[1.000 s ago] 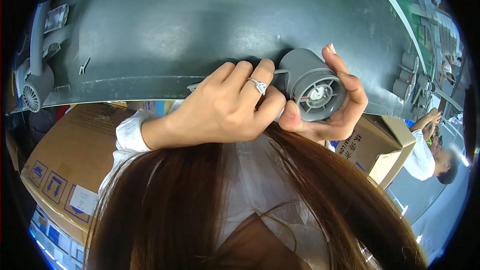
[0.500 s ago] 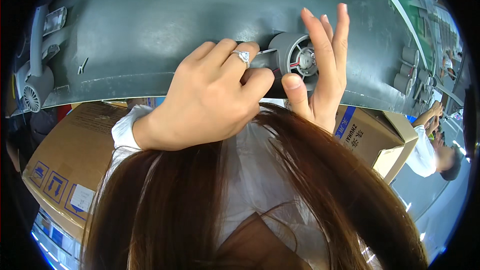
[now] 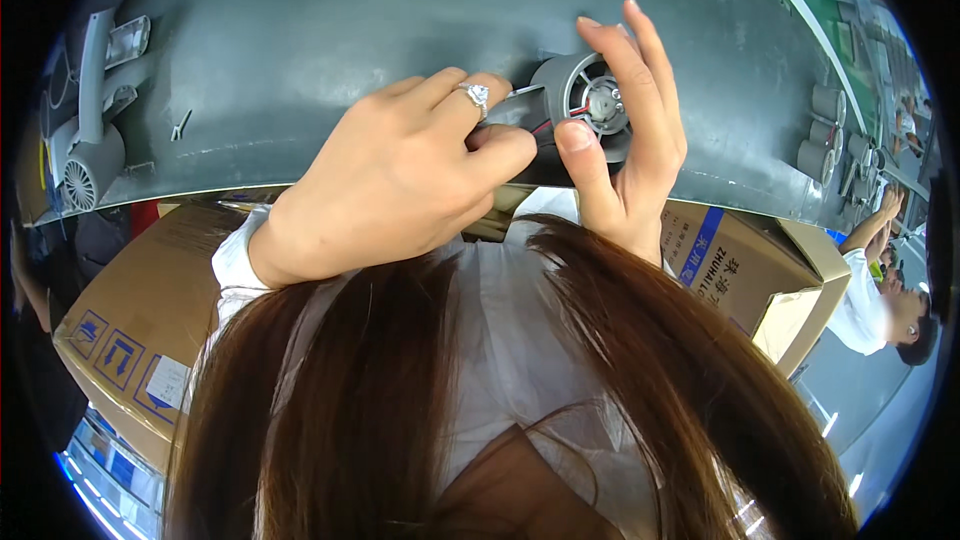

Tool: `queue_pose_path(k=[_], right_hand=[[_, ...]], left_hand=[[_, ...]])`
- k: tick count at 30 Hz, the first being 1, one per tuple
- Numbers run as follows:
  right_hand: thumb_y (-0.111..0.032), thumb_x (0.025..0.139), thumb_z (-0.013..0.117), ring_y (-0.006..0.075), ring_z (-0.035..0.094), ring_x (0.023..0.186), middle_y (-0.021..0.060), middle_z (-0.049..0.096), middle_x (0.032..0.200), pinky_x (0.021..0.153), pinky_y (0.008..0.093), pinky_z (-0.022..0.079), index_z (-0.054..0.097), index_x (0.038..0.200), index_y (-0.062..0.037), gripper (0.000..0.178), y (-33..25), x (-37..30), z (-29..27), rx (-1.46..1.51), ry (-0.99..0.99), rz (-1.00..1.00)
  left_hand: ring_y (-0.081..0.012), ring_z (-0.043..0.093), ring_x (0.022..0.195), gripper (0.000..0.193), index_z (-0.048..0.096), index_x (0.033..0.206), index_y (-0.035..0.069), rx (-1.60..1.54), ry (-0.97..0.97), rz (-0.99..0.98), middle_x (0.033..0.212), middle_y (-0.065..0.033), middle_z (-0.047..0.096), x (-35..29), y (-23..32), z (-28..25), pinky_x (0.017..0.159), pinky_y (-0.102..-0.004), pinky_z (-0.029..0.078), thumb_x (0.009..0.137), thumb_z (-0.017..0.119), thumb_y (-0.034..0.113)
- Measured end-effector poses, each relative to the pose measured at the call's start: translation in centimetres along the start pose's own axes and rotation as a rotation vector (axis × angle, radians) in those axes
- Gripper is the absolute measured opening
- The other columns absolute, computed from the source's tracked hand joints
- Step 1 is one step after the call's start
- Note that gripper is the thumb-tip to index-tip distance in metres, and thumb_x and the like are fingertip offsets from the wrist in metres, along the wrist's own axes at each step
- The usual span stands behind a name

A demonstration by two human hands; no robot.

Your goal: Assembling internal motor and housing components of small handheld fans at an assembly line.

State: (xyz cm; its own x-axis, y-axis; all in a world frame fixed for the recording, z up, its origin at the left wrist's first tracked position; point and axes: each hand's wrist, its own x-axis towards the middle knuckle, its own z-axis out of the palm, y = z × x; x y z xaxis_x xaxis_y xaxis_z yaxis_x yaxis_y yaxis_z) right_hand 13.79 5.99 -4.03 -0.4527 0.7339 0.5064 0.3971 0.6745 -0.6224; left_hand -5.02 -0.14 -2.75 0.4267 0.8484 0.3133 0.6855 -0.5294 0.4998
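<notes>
Standing half-open around the grey housing [image 3: 557,85], by the near edge of the desk [image 3: 330,20], the right hand [image 3: 645,150] seems only loosely supporting; the left hand [image 3: 400,165] is closed on the grey handle [image 3: 527,91]; if this twists, the housing could slip and strain the red wire [image 3: 542,127]

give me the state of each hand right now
Left hand: curled over the grey handle; exact grip hidden, cannot tell.
Right hand: open, at the round grey housing.

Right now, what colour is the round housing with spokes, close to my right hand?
The round housing is grey, seen best in the head view.
</notes>
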Motion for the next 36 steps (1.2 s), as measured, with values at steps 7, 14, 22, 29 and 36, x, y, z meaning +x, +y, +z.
queue_pose_path(k=[7,14,22,29,36], right_hand=[[-0.025,0.070,0.070,0.0366,0.062,0.098,0.0157,0.065,0.101,0.078,0.0458,0.050,0.066,0.102,-0.0033,0.039,-0.2,0.3,0.4,-0.035,0.090,0.032],[-0.030,0.067,0.071,0.0371,0.064,0.089,0.0230,0.057,0.120,0.084,0.0511,0.049,0.067,0.113,-0.0136,0.050,-0.2,-0.1,-0.2,-0.068,0.060,0.045],[-0.017,0.069,0.078,0.0364,0.063,0.099,0.0192,0.063,0.112,0.091,0.0461,0.047,0.056,0.125,-0.0019,0.062,-0.9,-1.2,-1.3,-0.105,0.037,0.074],[-0.002,0.080,0.063,0.0350,0.063,0.102,0.0203,0.065,0.108,0.097,0.0423,0.044,0.056,0.121,0.0015,0.042,0.3,-1.8,-0.7,0.141,0.133,0.235],[-0.003,0.080,0.064,0.0354,0.063,0.100,0.0198,0.065,0.107,0.098,0.0414,0.043,0.061,0.113,0.0019,0.033,-0.1,-1.1,-0.5,0.116,0.083,0.180]], left_hand=[[-0.0275,0.060,0.073,0.019,0.053,0.078,0.006,0.038,0.012,0.022,0.101,-0.0113,0.060,0.1,-0.5,-0.9,0.055,-0.0375,0.049,0.061,0.060,-0.001],[-0.0284,0.059,0.054,0.021,0.057,0.088,0.013,0.043,-0.100,-0.048,0.085,-0.0139,0.057,0.0,-0.2,-1.7,0.048,-0.0384,0.047,0.069,0.065,0.009],[-0.0307,0.055,0.053,0.004,0.056,0.076,0.006,-0.004,-0.067,-0.192,0.059,-0.0105,0.053,1.2,-0.8,-2.3,0.049,-0.0407,0.042,0.072,0.057,0.008],[-0.0425,0.060,0.075,0.013,0.053,0.084,0.003,0.290,0.285,-0.492,0.074,-0.0223,0.061,5.9,-8.2,-5.1,0.063,-0.0495,0.046,0.088,0.049,0.014],[-0.0464,0.059,0.088,0.035,0.054,0.103,-0.004,0.300,0.620,-0.446,0.094,-0.0301,0.062,19.9,-23.6,-5.0,0.077,-0.0504,0.047,0.089,0.056,0.028]])
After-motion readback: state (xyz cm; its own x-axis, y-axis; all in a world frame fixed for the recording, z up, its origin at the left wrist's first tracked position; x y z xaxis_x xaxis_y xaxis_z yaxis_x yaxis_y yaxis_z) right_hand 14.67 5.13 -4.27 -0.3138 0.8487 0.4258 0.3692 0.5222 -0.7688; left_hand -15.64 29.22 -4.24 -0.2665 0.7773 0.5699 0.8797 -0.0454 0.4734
